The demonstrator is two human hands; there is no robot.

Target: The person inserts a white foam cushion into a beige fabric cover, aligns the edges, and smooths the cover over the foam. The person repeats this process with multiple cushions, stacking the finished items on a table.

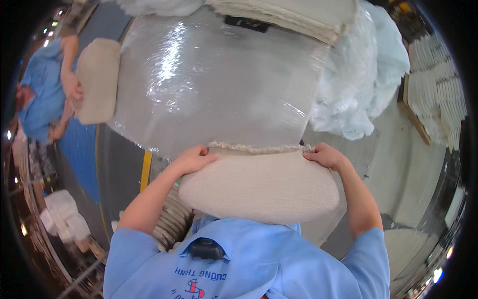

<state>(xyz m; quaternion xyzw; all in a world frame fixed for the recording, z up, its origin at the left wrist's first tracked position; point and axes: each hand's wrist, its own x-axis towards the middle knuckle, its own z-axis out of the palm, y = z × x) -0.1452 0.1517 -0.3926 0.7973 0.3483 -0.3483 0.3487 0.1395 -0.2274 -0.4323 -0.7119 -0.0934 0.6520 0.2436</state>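
Observation:
A plump beige cushion (259, 187) in woven cloth is held up in front of my chest, its rounded side toward me. Along its far side runs a frayed open edge of the cloth (256, 148). My left hand (195, 159) pinches the left end of that edge, thumb on top. At the right end, my right hand (326, 156) is closed on the cloth in the same way. Just beyond lies a grey table (219, 94) covered in shiny clear film. What is inside the cushion is hidden.
Stacked beige cloth pieces (284, 17) lie on the table's far side, beside a black flat object (247, 24). Clear plastic bagging (343, 89) heaps at the right. A co-worker in blue (45, 89) handles another beige cushion (98, 82) at left. Piled cushions (172, 219) stand by my left elbow.

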